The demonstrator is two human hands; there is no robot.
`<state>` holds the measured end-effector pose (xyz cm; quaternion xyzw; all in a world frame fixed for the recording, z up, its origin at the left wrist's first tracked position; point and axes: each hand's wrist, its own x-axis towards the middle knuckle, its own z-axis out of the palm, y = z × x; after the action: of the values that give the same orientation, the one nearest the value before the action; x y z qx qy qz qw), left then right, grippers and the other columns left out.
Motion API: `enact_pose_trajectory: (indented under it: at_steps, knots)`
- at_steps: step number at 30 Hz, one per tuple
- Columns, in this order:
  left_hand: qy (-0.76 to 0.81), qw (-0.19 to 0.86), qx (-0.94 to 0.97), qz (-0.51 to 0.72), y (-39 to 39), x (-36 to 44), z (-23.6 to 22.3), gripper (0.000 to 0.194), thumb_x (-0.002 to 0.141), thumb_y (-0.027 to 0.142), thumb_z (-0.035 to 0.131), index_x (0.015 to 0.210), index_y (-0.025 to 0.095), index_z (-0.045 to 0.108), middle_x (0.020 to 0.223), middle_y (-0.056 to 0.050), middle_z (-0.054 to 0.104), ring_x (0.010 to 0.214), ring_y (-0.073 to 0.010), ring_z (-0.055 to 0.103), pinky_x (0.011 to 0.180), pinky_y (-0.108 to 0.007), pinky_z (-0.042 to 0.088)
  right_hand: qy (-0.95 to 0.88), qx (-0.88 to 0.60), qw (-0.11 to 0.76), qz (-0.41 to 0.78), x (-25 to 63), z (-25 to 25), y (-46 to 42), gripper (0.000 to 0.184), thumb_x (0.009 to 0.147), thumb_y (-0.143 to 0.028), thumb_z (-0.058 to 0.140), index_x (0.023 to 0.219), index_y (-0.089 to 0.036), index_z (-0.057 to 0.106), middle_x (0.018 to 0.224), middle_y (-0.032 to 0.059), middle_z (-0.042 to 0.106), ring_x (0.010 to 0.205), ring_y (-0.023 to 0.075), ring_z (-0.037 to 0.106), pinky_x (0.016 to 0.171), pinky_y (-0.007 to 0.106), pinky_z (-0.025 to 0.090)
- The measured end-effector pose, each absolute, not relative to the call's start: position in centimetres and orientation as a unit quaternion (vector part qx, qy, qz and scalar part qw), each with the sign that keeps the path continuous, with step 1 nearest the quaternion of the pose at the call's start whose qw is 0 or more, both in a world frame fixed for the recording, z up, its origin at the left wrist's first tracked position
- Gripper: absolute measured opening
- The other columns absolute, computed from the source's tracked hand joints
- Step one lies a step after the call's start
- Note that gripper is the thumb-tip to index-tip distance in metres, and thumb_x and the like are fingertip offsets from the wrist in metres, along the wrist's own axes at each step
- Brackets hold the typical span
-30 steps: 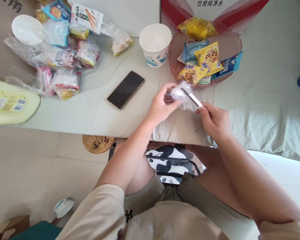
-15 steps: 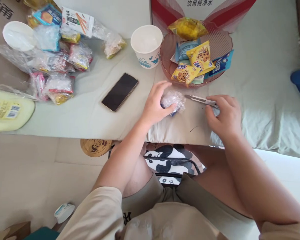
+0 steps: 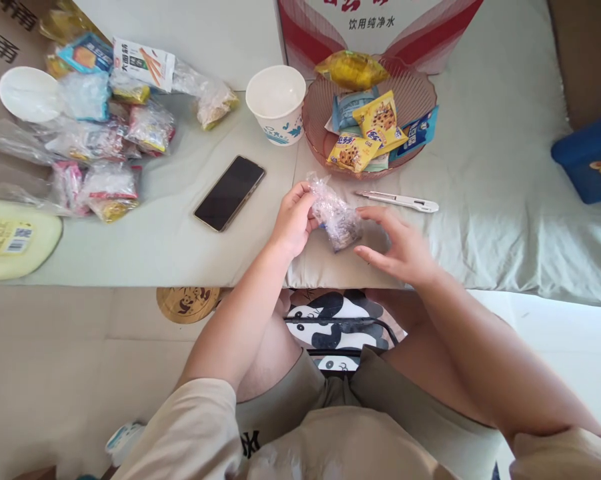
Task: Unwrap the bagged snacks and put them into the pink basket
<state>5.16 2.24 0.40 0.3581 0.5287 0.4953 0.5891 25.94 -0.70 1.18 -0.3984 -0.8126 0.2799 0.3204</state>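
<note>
My left hand [image 3: 294,220] pinches the upper left end of a crumpled clear plastic bag [image 3: 336,212]. Something dark blue shows through the plastic at its lower end; what it is I cannot make out. On the bag's right side is my right hand [image 3: 397,243], thumb and fingers spread, the fingertips close to the plastic. Behind that hand a white utility knife [image 3: 400,201] lies on the cloth, its tip pointing left. Just beyond the bag stands a pink ribbed glass bowl [image 3: 317,143] holding several snack packets, among them a yellow cookie packet [image 3: 353,153].
A white paper cup [image 3: 276,105] stands left of the bowl, and a phone [image 3: 230,193] lies nearer me. Bagged snacks [image 3: 97,140] are heaped at the left by a pale yellow bottle [image 3: 15,240]. A red and white carton [image 3: 380,30] stands behind; a blue bin [image 3: 590,160] is far right.
My right hand has let go of the utility knife and moved left to the bag. My left hand has closed on the plastic, which now looks more spread out.
</note>
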Motion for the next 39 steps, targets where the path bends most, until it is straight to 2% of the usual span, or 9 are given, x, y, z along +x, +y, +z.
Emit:
enact_pose_trajectory:
  at_steps: [7, 12, 16, 20, 29, 32, 35, 37, 39]
  knots:
    - [0.528, 0.594, 0.342, 0.502, 2.7, 4.6, -0.5, 0.016, 0.085, 0.039, 0.056, 0.089, 0.025, 0.05, 0.083, 0.001, 0.065, 0.071, -0.014, 0.068, 0.065, -0.029, 0.058, -0.774, -0.458, 0.355, 0.255, 25.7, 0.9, -0.5, 0.008, 0.088, -0.024, 0.054, 0.091, -0.024, 0.062, 0.1, 0.0073, 0.071, 0.097, 0.0249, 0.067, 0.089, 0.043, 0.053]
    - [0.52, 0.55, 0.454, 0.47, 2.2, 4.6, -0.6, 0.039, 0.09, 0.061, 0.049, 0.113, 0.03, 0.055, 0.106, -0.003, 0.069, 0.087, -0.0198, 0.072, 0.069, -0.034, 0.059, -0.769, -0.462, 0.341, 0.282, 25.3, 0.8, -0.6, 0.043, 0.081, -0.032, 0.064, 0.122, -0.023, 0.056, 0.12, 0.0106, 0.068, 0.106, 0.0275, 0.065, 0.09, 0.044, 0.052]
    - [0.503, 0.534, 0.506, 0.453, 1.7, 5.2, -0.5, 0.046, 0.082, 0.051, 0.069, 0.122, 0.03, 0.055, 0.112, -0.005, 0.07, 0.087, -0.0181, 0.071, 0.068, -0.03, 0.058, -0.772, -0.465, 0.327, 0.283, 24.7, 1.1, -0.6, 0.029, 0.085, -0.027, 0.058, 0.114, -0.026, 0.062, 0.099, 0.0052, 0.072, 0.095, 0.024, 0.067, 0.087, 0.041, 0.053]
    - [0.545, 0.483, 0.491, 0.478, 2.4, 4.5, -1.0, 0.034, 0.087, 0.052, 0.062, 0.108, 0.025, 0.061, 0.102, -0.006, 0.07, 0.089, -0.0199, 0.071, 0.068, -0.03, 0.058, -0.759, -0.481, 0.361, 0.249, 25.2, 1.8, -0.3, 0.012, 0.088, -0.026, 0.052, 0.086, -0.026, 0.064, 0.089, 0.0058, 0.071, 0.088, 0.0244, 0.067, 0.084, 0.043, 0.053]
    - [0.622, 0.274, 0.504, 0.533, 3.2, 0.9, -1.3, 0.048, 0.085, 0.028, 0.064, 0.131, 0.03, 0.047, 0.116, -0.008, 0.063, 0.11, -0.0217, 0.064, 0.093, -0.038, 0.055, -0.593, -0.596, 0.486, 0.24, 28.4, 1.1, 0.9, 0.024, 0.08, -0.015, 0.045, 0.099, -0.023, 0.057, 0.09, 0.0059, 0.067, 0.089, 0.0212, 0.065, 0.084, 0.04, 0.053]
    - [0.615, 0.209, 0.587, 0.483, 3.1, 0.6, -1.0, 0.045, 0.076, 0.024, 0.071, 0.119, 0.025, 0.059, 0.127, -0.009, 0.058, 0.124, -0.0247, 0.056, 0.105, -0.041, 0.048, -0.629, -0.573, 0.459, 0.254, 28.4, 1.0, 0.7, 0.032, 0.085, -0.022, 0.045, 0.115, -0.024, 0.055, 0.105, 0.0084, 0.065, 0.098, 0.0232, 0.065, 0.087, 0.043, 0.053]
    - [0.615, 0.21, 0.649, 0.395, 2.8, 0.7, -0.7, 0.026, 0.072, 0.022, 0.074, 0.098, 0.022, 0.068, 0.118, -0.008, 0.063, 0.114, -0.0247, 0.061, 0.106, -0.041, 0.047, -0.689, -0.558, 0.407, 0.22, 27.9, 1.0, 0.7, 0.048, 0.086, -0.036, 0.059, 0.131, -0.025, 0.047, 0.127, 0.0134, 0.06, 0.114, 0.0289, 0.061, 0.091, 0.046, 0.052]
    - [0.613, 0.218, 0.662, 0.373, 2.5, 0.8, -0.4, 0.013, 0.074, 0.019, 0.072, 0.085, 0.023, 0.069, 0.107, -0.006, 0.066, 0.102, -0.0228, 0.064, 0.101, -0.04, 0.049, -0.703, -0.555, 0.39, 0.214, 27.5, 0.9, 0.7, 0.059, 0.083, -0.039, 0.064, 0.136, -0.025, 0.044, 0.115, 0.0116, 0.066, 0.108, 0.0292, 0.063, 0.091, 0.047, 0.052]
    - [0.61, 0.213, 0.662, 0.38, 2.0, 0.8, 0.1, 0.008, 0.076, 0.016, 0.068, 0.079, 0.023, 0.066, 0.1, -0.005, 0.067, 0.095, -0.0211, 0.064, 0.096, -0.039, 0.05, -0.695, -0.569, 0.381, 0.218, 27.3, 0.8, 0.8, 0.049, 0.083, -0.036, 0.063, 0.129, -0.025, 0.05, 0.093, 0.0058, 0.069, 0.093, 0.0263, 0.066, 0.087, 0.045, 0.052]
